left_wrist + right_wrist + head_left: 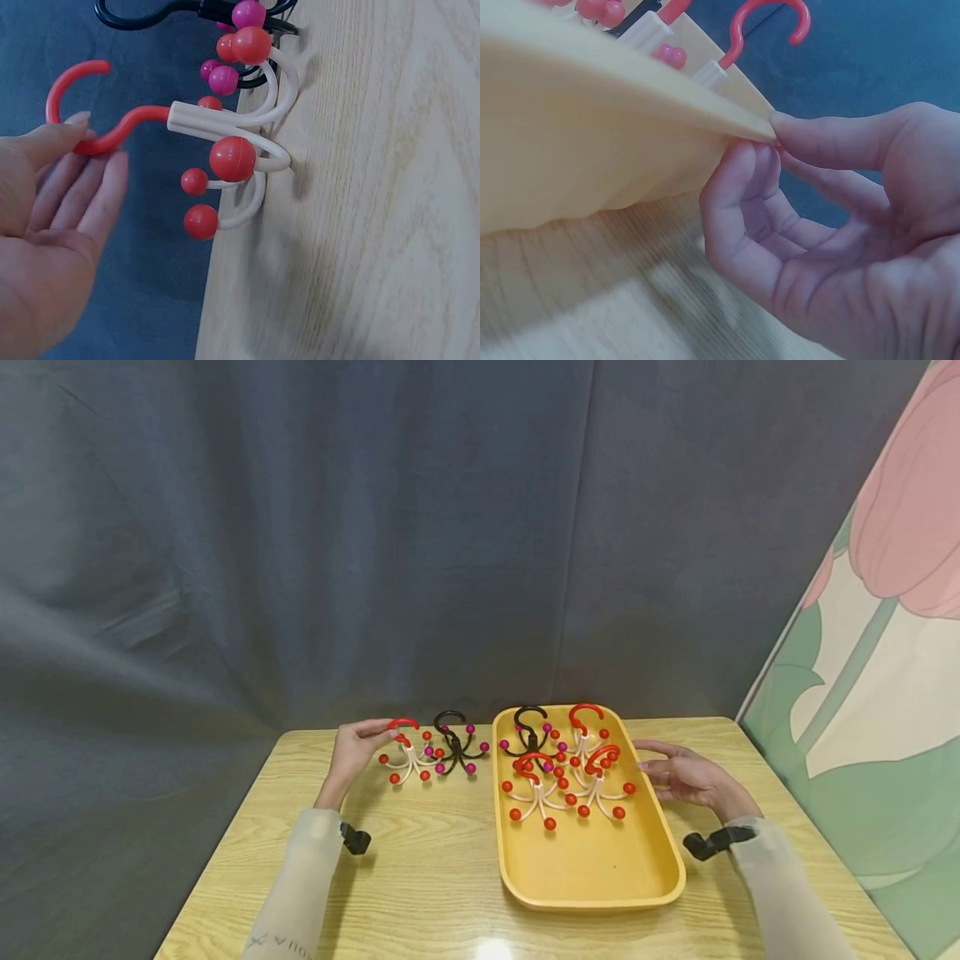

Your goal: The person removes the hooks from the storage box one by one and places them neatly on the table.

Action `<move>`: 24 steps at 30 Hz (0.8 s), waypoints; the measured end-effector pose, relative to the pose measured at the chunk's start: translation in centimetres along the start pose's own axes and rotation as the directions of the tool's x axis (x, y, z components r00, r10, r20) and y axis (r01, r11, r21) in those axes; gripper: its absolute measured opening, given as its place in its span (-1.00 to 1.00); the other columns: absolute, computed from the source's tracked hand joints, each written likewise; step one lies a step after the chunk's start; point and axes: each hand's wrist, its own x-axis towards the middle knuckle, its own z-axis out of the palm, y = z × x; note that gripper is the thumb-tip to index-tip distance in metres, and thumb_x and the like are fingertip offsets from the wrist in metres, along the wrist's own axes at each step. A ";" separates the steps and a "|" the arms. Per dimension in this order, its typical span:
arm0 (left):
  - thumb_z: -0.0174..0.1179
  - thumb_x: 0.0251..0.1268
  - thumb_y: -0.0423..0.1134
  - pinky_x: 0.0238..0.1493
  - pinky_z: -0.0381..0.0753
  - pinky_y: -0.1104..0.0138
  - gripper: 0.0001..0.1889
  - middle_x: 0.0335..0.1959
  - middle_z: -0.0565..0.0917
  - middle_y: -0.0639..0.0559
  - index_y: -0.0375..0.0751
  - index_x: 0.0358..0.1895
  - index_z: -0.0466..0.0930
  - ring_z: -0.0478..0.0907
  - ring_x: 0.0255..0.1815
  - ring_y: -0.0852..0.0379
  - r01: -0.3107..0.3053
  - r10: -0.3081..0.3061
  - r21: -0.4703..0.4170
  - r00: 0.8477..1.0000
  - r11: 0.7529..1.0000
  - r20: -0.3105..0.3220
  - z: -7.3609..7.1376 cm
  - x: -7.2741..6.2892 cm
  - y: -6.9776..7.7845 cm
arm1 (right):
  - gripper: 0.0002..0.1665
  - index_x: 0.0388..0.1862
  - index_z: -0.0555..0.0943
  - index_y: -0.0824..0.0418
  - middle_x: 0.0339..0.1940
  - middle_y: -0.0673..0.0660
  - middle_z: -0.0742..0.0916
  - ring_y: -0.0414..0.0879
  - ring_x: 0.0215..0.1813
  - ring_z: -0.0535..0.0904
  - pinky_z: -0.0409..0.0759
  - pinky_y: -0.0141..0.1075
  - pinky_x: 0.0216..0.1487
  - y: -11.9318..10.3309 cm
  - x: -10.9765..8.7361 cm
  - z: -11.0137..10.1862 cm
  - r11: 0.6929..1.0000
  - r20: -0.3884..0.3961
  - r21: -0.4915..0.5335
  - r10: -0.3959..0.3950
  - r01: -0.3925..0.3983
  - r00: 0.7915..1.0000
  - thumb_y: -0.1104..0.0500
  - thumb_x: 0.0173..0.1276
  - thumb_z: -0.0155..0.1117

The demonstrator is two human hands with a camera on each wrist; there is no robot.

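**The left hand point(352, 756) has a red-and-white hanger point(410, 758), the right hand point(692, 781) a yellow tray point(592, 870)**

From far away, I watch the left thumb and fingers pinch the hanger by its red hook. The hand is only partly closed, and some fingers stick out nearly straight. The hanger is upright, left of the tray, at the far end of the wooden table point(420, 868). I cannot tell if its white, curly legs touch the wood. Just beside it is a black hanger point(456, 747) with pink balls.

The right thumb and first finger squeeze the tray's rim, and the other fingers bend loosely. In the tray, toward its far end, I count four close together: one black-and-pink hanger point(532, 742) and three hangers with red hooks point(537, 785). A dark curtain point(375, 543) hangs behind, and a big tulip picture point(903, 643) is on the right.
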 end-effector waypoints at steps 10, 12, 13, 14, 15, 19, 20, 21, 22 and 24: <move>0.47 0.33 -0.25 0.38 0.62 -0.08 -0.51 0.36 0.63 -0.25 -0.23 0.30 0.65 0.56 0.41 -0.24 -0.070 0.070 0.142 0.998 0.987 0.002 0.5 -1.6 2.0 | -0.24 0.67 0.25 0.13 0.10 0.02 0.80 -0.06 0.05 0.80 0.80 -0.07 0.10 0.0 0.0 0.0 1.000 -0.001 0.004 0.006 -0.006 1.000 0.23 0.58 0.25; 0.48 0.31 -0.24 0.39 0.62 -0.10 -0.49 0.37 0.59 -0.26 -0.23 0.31 0.63 0.51 0.43 -0.27 -0.093 0.096 0.173 0.995 0.980 -0.010 0.7 -1.9 2.6 | -0.24 0.67 0.25 0.12 0.10 0.02 0.80 -0.06 0.05 0.80 0.80 -0.07 0.10 -0.1 0.0 0.0 1.000 0.002 0.006 0.007 -0.007 1.000 0.23 0.58 0.25; 0.49 0.31 -0.24 0.39 0.62 -0.09 -0.47 0.38 0.57 -0.27 -0.23 0.32 0.62 0.49 0.44 -0.28 -0.106 0.111 0.188 0.994 0.976 -0.019 0.8 -2.0 2.9 | -0.24 0.67 0.25 0.12 0.10 0.02 0.80 -0.06 0.05 0.80 0.80 -0.07 0.10 -0.1 0.0 0.0 1.000 0.003 0.009 0.007 -0.007 1.000 0.24 0.58 0.25; 0.50 0.30 -0.23 0.38 0.62 -0.09 -0.45 0.37 0.56 -0.27 -0.23 0.33 0.61 0.49 0.43 -0.29 -0.118 0.127 0.204 0.991 0.972 -0.031 0.9 -2.1 3.2 | -0.25 0.67 0.26 0.12 0.10 0.02 0.80 -0.06 0.05 0.80 0.80 -0.07 0.10 -0.1 0.0 0.0 1.000 0.004 0.012 0.008 -0.008 1.000 0.24 0.58 0.25; 0.51 0.29 -0.22 0.38 0.63 -0.09 -0.44 0.36 0.55 -0.28 -0.24 0.33 0.60 0.49 0.42 -0.30 -0.132 0.145 0.214 0.989 0.968 -0.044 1.0 -2.2 3.4 | -0.25 0.66 0.27 0.11 0.10 0.02 0.80 -0.06 0.05 0.80 0.80 -0.07 0.11 -0.1 0.0 0.0 1.000 0.004 0.014 0.008 -0.008 1.000 0.24 0.58 0.25; 0.54 0.26 -0.16 0.36 0.64 -0.06 -0.41 0.29 0.56 -0.27 -0.22 0.33 0.59 0.53 0.34 -0.27 -0.176 0.205 0.236 0.973 0.956 -0.106 1.6 -2.7 4.5 | -0.27 0.65 0.29 0.10 0.11 0.03 0.79 -0.07 0.05 0.79 0.80 -0.06 0.11 0.0 0.1 0.0 1.000 0.001 0.016 0.010 -0.010 1.000 0.24 0.58 0.25; 0.54 0.26 -0.15 0.35 0.65 -0.06 -0.41 0.27 0.56 -0.26 -0.22 0.32 0.60 0.55 0.31 -0.27 -0.192 0.226 0.244 0.967 0.951 -0.121 1.7 -2.9 4.8 | -0.28 0.65 0.30 0.10 0.12 0.03 0.79 -0.07 0.05 0.79 0.80 -0.06 0.12 0.0 0.1 0.0 1.000 0.001 0.013 0.010 -0.010 1.000 0.24 0.58 0.25; 0.54 0.26 -0.14 0.35 0.65 -0.07 -0.43 0.25 0.56 -0.26 -0.22 0.30 0.61 0.56 0.29 -0.27 -0.209 0.248 0.250 0.959 0.945 -0.134 1.9 -3.1 5.1 | -0.28 0.65 0.30 0.09 0.12 0.04 0.79 -0.07 0.05 0.79 0.80 -0.06 0.12 0.0 0.1 0.0 1.000 0.000 0.010 0.009 -0.009 1.000 0.23 0.58 0.25; 0.54 0.26 -0.13 0.34 0.65 -0.07 -0.44 0.23 0.57 -0.25 -0.21 0.29 0.62 0.58 0.27 -0.27 -0.225 0.269 0.258 0.952 0.940 -0.148 2.1 -3.3 5.4 | -0.27 0.65 0.29 0.10 0.13 0.04 0.79 -0.07 0.05 0.79 0.80 -0.06 0.12 0.0 0.1 0.0 1.000 0.000 0.008 0.009 -0.009 1.000 0.23 0.58 0.25; 0.54 0.25 -0.14 0.32 0.66 -0.09 -0.47 0.20 0.59 -0.26 -0.21 0.25 0.65 0.61 0.23 -0.28 -0.268 0.320 0.270 0.932 0.925 -0.172 2.5 -3.6 6.0 | -0.26 0.66 0.27 0.10 0.14 0.04 0.78 -0.07 0.05 0.79 0.80 -0.06 0.12 0.0 0.1 -0.1 1.000 0.003 0.005 0.008 -0.008 1.000 0.23 0.58 0.25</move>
